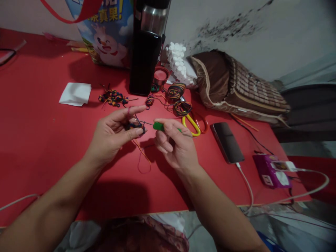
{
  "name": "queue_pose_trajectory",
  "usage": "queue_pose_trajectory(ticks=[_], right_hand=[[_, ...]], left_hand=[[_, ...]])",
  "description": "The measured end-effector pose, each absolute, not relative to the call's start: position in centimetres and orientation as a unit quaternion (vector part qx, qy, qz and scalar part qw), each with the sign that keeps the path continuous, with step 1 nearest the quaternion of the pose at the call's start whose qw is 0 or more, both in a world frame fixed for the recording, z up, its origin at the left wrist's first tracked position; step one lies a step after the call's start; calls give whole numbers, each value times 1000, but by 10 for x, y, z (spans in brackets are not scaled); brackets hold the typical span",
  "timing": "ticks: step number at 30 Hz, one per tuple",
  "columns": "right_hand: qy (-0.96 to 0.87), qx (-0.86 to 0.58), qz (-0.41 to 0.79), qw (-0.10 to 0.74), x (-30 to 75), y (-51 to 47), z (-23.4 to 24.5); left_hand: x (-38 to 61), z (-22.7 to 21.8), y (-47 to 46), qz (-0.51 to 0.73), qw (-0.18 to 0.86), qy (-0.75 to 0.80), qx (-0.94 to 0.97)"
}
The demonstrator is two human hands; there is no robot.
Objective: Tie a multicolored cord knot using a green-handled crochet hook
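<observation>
My left hand [111, 134] pinches a small dark multicoloured crochet piece [141, 129] between thumb and fingers, its index finger stretched out with a strand of yarn round it. In my right hand [177, 141] is a crochet hook [158, 126] with a green grip, its thin metal shaft pointing left. The hook's tip meets the yarn at the top of the piece. A loose orange and dark yarn tail [144, 154] hangs below the piece. Beyond my hands lie wound multicoloured yarn bundles [176, 91], with a strand running from them, and a clump of finished-looking crochet pieces [113, 98].
Yellow-handled scissors [191, 125] lie right of my hands. Behind stand a black phone [145, 63], a bottle [154, 19] and a printed bag [110, 38]. A charging phone [227, 142], a purple box [270, 171] and a brown checked bag [252, 84] are at right; folded paper [75, 93] lies left.
</observation>
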State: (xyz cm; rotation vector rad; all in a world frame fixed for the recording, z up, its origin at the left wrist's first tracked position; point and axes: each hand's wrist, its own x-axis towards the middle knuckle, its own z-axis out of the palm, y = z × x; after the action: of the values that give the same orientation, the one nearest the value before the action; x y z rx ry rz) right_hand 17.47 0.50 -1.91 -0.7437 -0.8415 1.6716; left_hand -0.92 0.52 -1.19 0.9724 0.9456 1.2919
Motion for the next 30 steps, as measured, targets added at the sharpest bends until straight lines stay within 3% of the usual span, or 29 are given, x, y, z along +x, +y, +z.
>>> queue_pose_trajectory(ticks=[9,17,30], right_hand=[[-349,-332,695,534,171,2,-16],[-474,-359,589,548,166,-10,-18],[-616,-372,451,528,170,-14,-23]], left_hand=[[-9,-14,9,556,571,406,446],[-6,-10,5,549,525,452,467],[-4,-8,4,543,614,408,402]])
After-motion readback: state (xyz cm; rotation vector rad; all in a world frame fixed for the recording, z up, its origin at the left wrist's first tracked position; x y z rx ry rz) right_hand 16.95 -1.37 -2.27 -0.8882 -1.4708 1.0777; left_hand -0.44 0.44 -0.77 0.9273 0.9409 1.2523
